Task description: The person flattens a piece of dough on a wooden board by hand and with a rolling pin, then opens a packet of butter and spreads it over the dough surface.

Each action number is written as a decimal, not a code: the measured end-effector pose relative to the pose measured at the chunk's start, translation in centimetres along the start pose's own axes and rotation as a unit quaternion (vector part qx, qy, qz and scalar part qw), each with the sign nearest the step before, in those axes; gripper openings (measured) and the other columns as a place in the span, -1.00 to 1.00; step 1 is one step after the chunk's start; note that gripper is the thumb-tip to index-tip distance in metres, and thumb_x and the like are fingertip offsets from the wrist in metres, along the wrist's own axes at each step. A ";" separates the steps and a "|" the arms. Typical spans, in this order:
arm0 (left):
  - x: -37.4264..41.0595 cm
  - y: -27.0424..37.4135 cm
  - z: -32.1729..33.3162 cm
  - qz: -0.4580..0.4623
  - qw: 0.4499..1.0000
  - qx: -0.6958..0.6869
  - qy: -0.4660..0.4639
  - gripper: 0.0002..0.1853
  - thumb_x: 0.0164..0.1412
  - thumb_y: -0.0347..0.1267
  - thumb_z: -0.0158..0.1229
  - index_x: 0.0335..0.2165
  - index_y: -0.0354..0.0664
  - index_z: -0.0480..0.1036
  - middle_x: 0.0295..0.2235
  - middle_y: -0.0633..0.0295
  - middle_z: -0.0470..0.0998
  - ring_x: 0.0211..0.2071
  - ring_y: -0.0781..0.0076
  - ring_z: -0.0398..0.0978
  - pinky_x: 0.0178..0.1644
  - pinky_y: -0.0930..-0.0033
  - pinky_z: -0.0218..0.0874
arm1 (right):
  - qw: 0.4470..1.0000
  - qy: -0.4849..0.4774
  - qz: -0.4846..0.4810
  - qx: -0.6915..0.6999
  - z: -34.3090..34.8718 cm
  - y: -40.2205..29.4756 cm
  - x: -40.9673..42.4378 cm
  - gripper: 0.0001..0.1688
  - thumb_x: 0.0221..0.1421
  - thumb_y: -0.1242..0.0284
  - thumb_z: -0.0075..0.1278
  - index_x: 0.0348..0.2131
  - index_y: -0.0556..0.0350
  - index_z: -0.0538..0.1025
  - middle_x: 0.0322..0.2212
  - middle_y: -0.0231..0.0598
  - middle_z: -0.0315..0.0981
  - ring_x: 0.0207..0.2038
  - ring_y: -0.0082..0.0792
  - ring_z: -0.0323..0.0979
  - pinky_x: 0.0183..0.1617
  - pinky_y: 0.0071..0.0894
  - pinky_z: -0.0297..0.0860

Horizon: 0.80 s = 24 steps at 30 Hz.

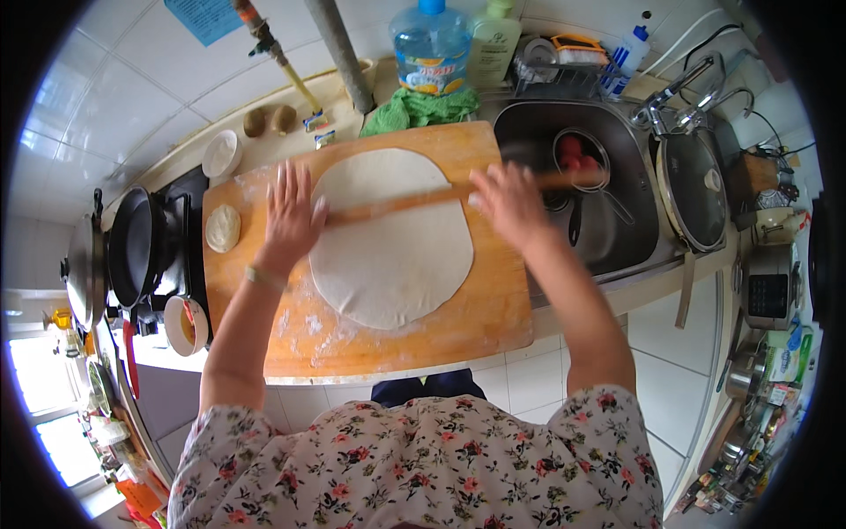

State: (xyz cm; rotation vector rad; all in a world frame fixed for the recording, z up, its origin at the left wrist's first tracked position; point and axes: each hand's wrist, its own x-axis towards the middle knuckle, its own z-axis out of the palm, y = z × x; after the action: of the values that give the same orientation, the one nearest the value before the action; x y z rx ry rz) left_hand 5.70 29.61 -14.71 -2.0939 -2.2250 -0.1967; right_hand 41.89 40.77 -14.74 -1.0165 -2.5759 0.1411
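Note:
A large flat sheet of dough point(396, 264) lies on a floured wooden board point(476, 324). Across its upper half runs a long wooden rolling pin point(396, 203), blurred, its right end reaching out over the sink. My left hand point(291, 211) rests flat with fingers extended on the pin's left part, covering that end. On the pin just past the dough's right edge lies my right hand point(509, 198), blurred, fingers spread. Neither hand visibly wraps around the pin. A round lump of dough point(223, 229) sits at the board's left edge.
To the right is a steel sink point(634, 231) with a strainer point(605, 159) holding red items. A frying pan point(135, 244) and a bowl point(186, 325) stand left of the board. Behind it are a small white bowl point(222, 153), a green cloth point(423, 109) and a large bottle point(431, 49).

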 end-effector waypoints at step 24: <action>-7.1 14.2 -1.0 0.358 0.915 -0.171 -0.067 -0.43 0.00 -0.27 0.18 0.03 -0.18 0.35 0.11 0.02 0.23 0.14 0.02 0.17 0.26 -0.02 -0.02 | 0.995 0.034 0.090 0.029 -4.8 -0.5 -8.2 -0.60 0.03 0.50 0.06 -0.09 0.15 0.41 -0.30 -0.17 0.35 -0.20 -0.12 0.33 -0.10 -0.22 0.32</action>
State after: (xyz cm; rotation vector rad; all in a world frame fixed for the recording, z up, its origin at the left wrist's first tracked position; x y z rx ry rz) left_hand 20.28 23.24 -14.16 -3.0241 -1.3884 -0.4151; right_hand 48.84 34.66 -12.63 -1.2103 -2.4029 0.2245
